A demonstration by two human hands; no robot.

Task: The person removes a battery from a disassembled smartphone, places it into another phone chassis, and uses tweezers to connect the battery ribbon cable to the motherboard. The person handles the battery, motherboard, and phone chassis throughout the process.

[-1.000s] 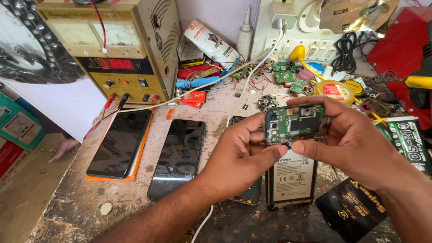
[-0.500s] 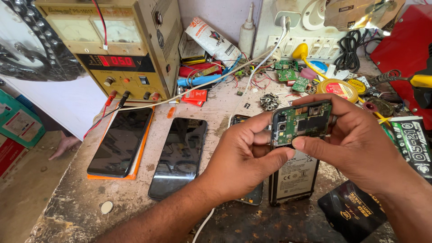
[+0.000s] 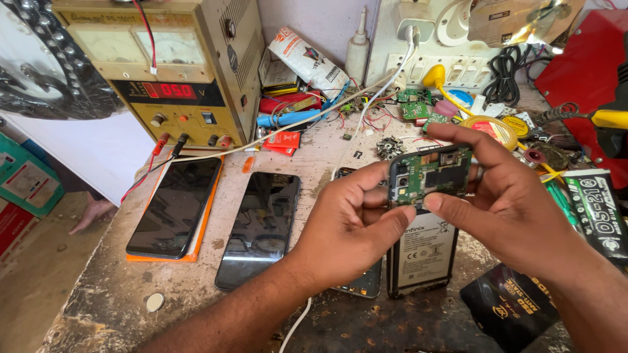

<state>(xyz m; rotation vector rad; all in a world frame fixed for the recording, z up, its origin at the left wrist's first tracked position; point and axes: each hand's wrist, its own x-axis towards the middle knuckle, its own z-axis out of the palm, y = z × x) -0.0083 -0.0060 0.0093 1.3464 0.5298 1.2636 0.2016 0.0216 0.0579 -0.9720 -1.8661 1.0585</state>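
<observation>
I am at a worn, stained desk (image 3: 118, 307) full of repair stuff. A yellow power box (image 3: 163, 72) with dials and a red number screen stands at the back left. White wall switches (image 3: 458, 65) and black cables (image 3: 507, 75) are at the back right. Small green boards (image 3: 413, 104), wires and a round tin (image 3: 495, 127) lie in the mess behind my hands.

Two dark phones lie flat on the left. One phone (image 3: 175, 206) sits on an orange pad, and the other phone (image 3: 260, 229) is just beside it. A coin (image 3: 154, 301) lies near the front edge.

My left hand (image 3: 347, 229) and my right hand (image 3: 517, 202) are both closed on a small green circuit board (image 3: 430, 175). I pinch it by its two ends, thumbs below and fingers on top. It is up in the air, above the desk.

A second ago I held the board a bit lower. Now it is raised a little and tipped more toward my face, so I see its chips better. My grip has not changed.

Right under the board lies an open phone body with a battery (image 3: 422, 252) in it. A black pouch (image 3: 510, 310) lies to its right.
</observation>
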